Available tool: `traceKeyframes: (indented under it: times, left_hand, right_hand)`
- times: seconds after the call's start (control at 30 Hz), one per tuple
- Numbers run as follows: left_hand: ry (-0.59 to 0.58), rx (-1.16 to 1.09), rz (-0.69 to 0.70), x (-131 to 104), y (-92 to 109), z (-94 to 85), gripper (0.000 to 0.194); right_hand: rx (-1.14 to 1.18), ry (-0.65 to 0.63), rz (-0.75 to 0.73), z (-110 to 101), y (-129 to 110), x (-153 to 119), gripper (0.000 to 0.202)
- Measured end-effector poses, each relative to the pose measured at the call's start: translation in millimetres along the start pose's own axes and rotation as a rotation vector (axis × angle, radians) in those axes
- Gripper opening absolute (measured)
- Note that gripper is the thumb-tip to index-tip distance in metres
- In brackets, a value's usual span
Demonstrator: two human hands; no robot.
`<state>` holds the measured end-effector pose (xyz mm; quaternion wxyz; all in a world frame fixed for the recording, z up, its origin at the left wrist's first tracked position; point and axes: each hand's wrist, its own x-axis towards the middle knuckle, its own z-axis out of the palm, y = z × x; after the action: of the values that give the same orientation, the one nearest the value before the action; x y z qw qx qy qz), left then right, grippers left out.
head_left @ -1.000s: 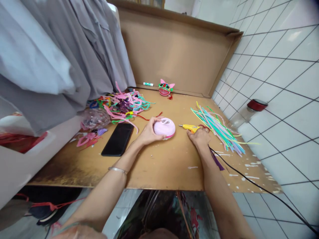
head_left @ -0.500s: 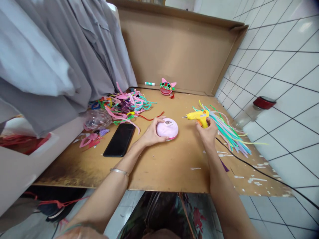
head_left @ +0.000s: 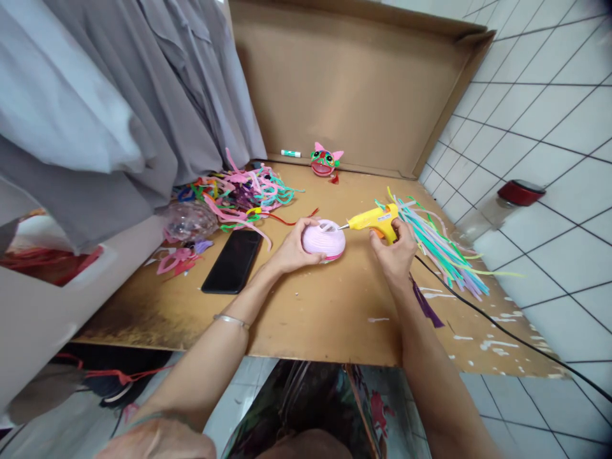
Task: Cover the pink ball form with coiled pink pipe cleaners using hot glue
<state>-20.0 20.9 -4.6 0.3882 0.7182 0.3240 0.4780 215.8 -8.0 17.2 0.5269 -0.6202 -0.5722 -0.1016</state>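
Observation:
My left hand point(head_left: 297, 247) is wrapped around the left side of a round, pale pink ball of coiled pipe cleaner point(head_left: 324, 242), which has an opening on top and a darker pink band at its base. In my right hand point(head_left: 396, 252) is a yellow hot glue gun point(head_left: 375, 221), gripped by its handle. Its metal nozzle points left and is at the rim of the ball's opening; whether it touches cannot be made out. A black cord point(head_left: 473, 312) runs off to the right beyond my right wrist.
Left of my hand lie a black phone point(head_left: 233, 261) and a tangled heap of coloured pipe cleaners point(head_left: 253, 191). Straight pipe cleaners point(head_left: 440, 248) and a purple tassel point(head_left: 427, 304) are on the right. A cat-like figure point(head_left: 325, 160), a glue stick point(head_left: 291, 153) and a red-lidded jar point(head_left: 519, 192) stand farther back.
The glue gun has moved left, bringing its nozzle from a gap away to the ball's opening. The ball's opening now faces a little differently, and the camera view has shifted slightly.

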Motion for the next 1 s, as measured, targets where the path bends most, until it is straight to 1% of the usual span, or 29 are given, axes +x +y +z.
traceKeyframes:
  times: [0.07,0.13,0.3,0.4,0.57,0.7,0.87,1.0]
  left_hand:
    - [-0.004,-0.051,-0.012,0.4,-0.8,-0.1,0.069]
    - [-0.038,-0.105,-0.040,0.5,-1.4,-1.0,0.072]
    - [-0.210,-0.241,-0.151,-0.2,-1.7,-6.7,0.073]
    - [-0.261,-0.291,-0.160,-0.5,-1.0,-10.2,0.072]
    - [-0.314,-0.312,-0.166,-1.3,1.3,-13.3,0.069]
    - [-0.344,-0.340,-0.152,-1.4,1.8,-13.6,0.071]
    - [-0.368,-0.335,-0.134,-1.2,3.2,-13.8,0.069]
    - [-0.366,-0.300,-0.148,-1.6,4.9,-14.2,0.071]
  right_hand:
    - [0.008,0.014,-0.029,-0.4,-4.2,-2.1,0.031]
    - [0.018,0.034,-0.058,-1.6,-7.9,-3.6,0.031]
    - [0.012,0.046,-0.083,-6.0,-12.2,-3.0,0.030]
    - [0.039,0.021,-0.099,-8.7,-13.5,-1.7,0.029]
    - [0.062,-0.023,-0.147,-12.2,-16.9,-1.4,0.026]
    - [0.051,-0.028,-0.179,-13.0,-17.8,-2.0,0.026]
    - [0.079,-0.045,-0.212,-13.3,-16.4,-2.3,0.027]
    - [0.077,-0.069,-0.199,-13.6,-16.3,-2.4,0.026]
